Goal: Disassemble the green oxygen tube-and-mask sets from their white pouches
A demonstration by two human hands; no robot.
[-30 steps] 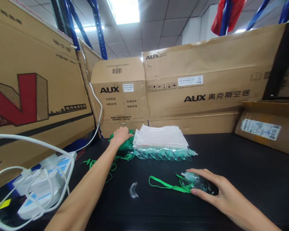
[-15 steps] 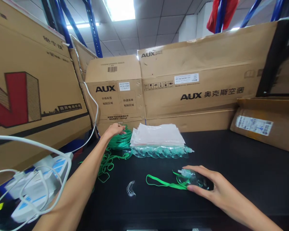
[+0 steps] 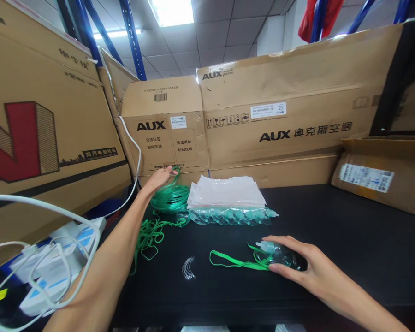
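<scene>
My left hand (image 3: 162,178) pinches a strand of green tubing above the coiled green tubing (image 3: 171,198) at the back left. Around a clear green oxygen mask (image 3: 281,256) on the black table, the fingers of my right hand (image 3: 299,258) are closed. A flat green elastic strap (image 3: 233,263) loops out to the left from that mask. Behind it lies a row of nested masks (image 3: 231,216), with a stack of white sheets in clear plastic (image 3: 226,191) just beyond. Tangled green straps (image 3: 150,237) lie below the coil. Several thin metal strips (image 3: 188,268) rest in front.
Cardboard panels (image 3: 242,152) wall off the back, and a big carton (image 3: 55,115) stands at left. White power strips with cables (image 3: 62,267) crowd the left, near my forearm. A brown box (image 3: 383,170) sits at the right end of the black table (image 3: 349,240).
My left hand has risen slightly, drawing a length of tubing up from the coil. My right hand stays on the mask in about the same place.
</scene>
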